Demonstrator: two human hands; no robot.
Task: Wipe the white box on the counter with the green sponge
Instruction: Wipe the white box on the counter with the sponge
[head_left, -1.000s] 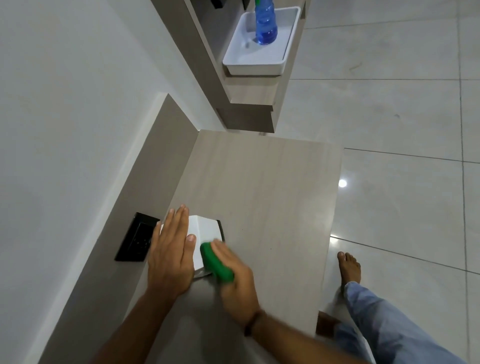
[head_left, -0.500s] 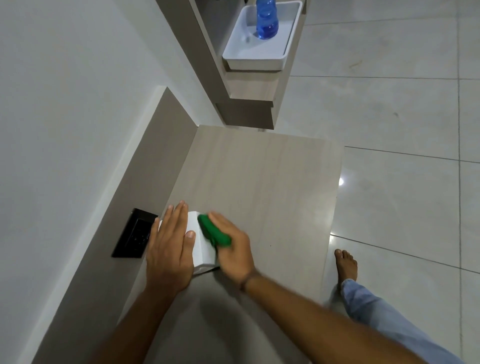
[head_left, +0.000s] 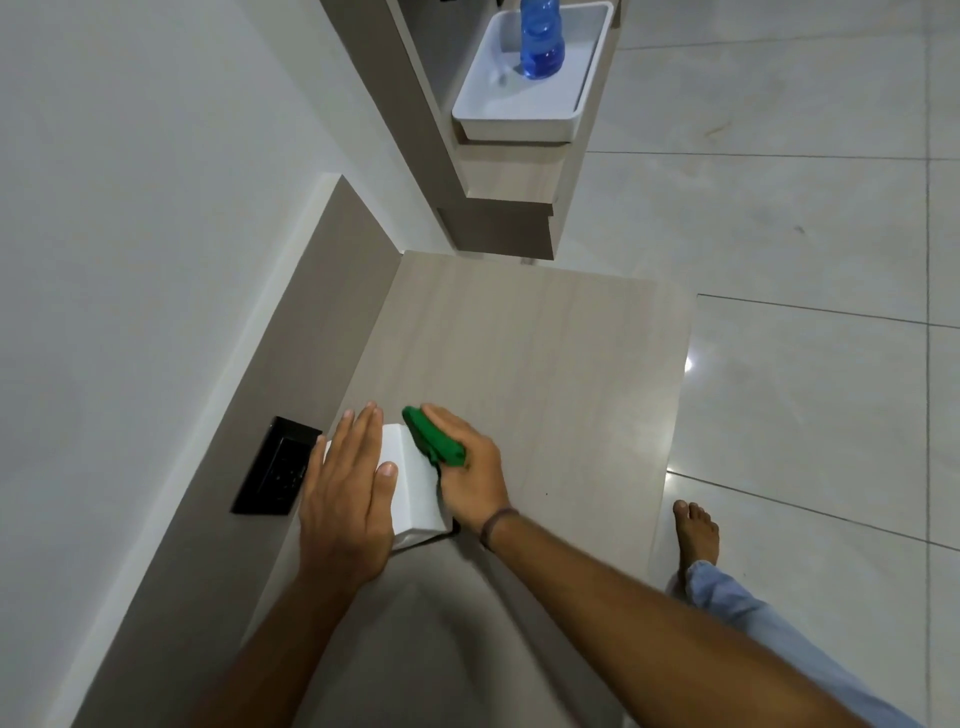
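A small white box stands on the pale wooden counter, near its left side. My left hand lies flat on the box's top and left side, fingers stretched out, holding it down. My right hand grips a green sponge and presses it against the box's right upper edge. Much of the box is hidden under both hands.
A black wall socket sits in the brown backsplash just left of the box. Farther back a shelf holds a white tray with a blue bottle. The counter's right edge drops to tiled floor, where my bare foot stands.
My right hand has slid the green sponge along the box's right side, from its near end toward its far end. The left hand has stayed pressed on the box.
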